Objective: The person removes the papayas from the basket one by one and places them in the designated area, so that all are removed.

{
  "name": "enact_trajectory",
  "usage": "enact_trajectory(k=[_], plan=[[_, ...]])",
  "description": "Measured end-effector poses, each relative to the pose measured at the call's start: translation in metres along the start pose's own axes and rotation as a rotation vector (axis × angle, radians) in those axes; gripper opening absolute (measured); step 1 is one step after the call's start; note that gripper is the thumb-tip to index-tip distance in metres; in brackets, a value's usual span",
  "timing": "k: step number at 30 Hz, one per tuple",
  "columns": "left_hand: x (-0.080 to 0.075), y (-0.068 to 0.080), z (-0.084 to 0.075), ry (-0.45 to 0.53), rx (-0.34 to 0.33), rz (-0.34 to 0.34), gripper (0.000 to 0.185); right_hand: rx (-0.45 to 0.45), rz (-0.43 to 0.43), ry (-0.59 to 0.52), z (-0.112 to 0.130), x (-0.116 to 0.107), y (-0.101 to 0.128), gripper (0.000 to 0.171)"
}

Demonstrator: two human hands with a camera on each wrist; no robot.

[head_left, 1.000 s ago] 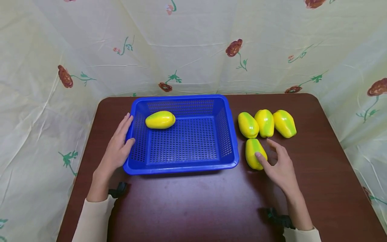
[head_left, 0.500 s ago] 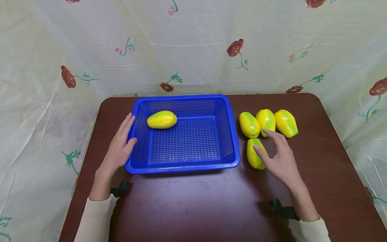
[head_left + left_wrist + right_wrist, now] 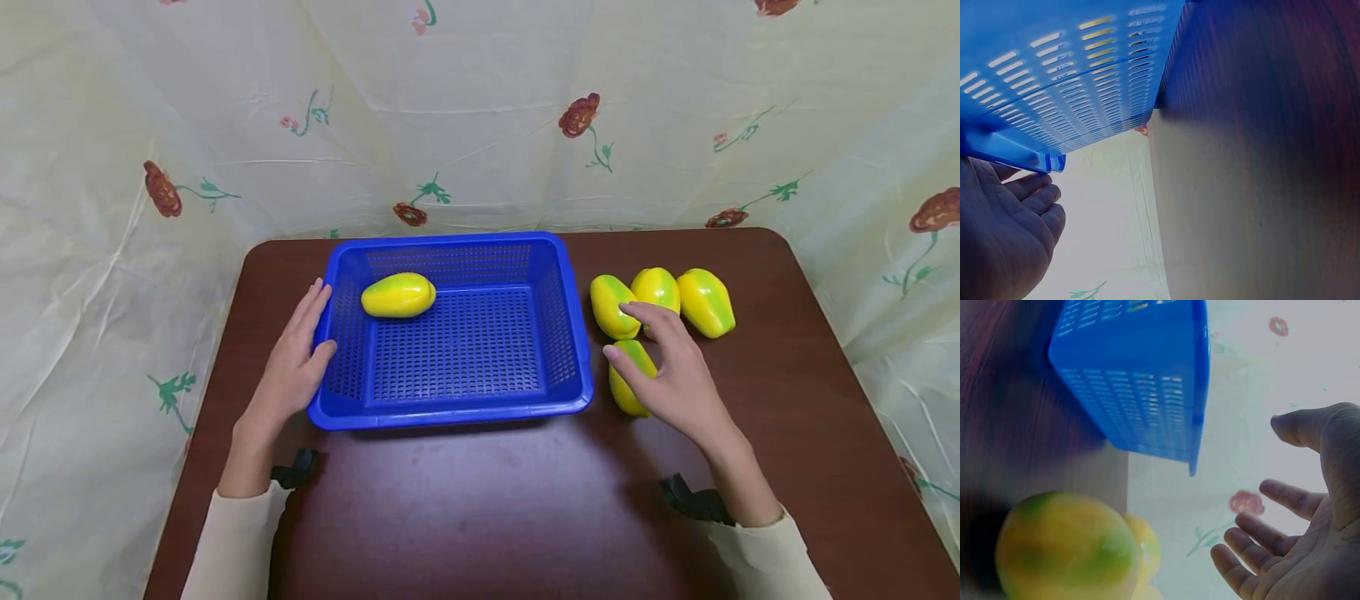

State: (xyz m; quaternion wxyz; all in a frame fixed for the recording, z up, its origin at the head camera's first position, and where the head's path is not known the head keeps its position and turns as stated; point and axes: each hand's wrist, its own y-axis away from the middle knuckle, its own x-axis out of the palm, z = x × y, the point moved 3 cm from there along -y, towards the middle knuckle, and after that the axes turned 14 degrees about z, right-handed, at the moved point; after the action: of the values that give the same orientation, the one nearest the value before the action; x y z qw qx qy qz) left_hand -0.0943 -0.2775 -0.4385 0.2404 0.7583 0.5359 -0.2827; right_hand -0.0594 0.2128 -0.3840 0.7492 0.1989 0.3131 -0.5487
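Observation:
A blue perforated plastic basket stands on the table with one yellow-green papaya lying in its back left part. My left hand rests against the basket's left rim, its fingers extended along it. To the right of the basket, three papayas sit in a back row: a left one, a middle one and a right one. A nearer papaya lies in front of them, partly hidden by my right hand. That hand hovers with fingers and thumb spread, holding nothing; the right wrist view shows it apart from the fruit.
The dark brown table has its back edge close to a flowered cloth, which hangs behind and at both sides. Dark wrist straps with camera mounts show at both wrists, the right one just above the table.
My right hand has lifted off the nearer papaya and shifted up and left over it, toward the basket. The papayas, the basket and my left hand stay in place.

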Motion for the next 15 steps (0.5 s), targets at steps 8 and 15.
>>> enact_trajectory(k=[8,15], plan=[[-0.002,0.002,0.000,-0.001,-0.006,-0.002,0.074,0.002,0.033,0.034,0.011,0.003,-0.005,0.058],[0.000,0.000,0.000,-0.006,0.007,-0.006,0.074,-0.017,0.029,0.060,0.016,0.000,-0.009,0.055]])
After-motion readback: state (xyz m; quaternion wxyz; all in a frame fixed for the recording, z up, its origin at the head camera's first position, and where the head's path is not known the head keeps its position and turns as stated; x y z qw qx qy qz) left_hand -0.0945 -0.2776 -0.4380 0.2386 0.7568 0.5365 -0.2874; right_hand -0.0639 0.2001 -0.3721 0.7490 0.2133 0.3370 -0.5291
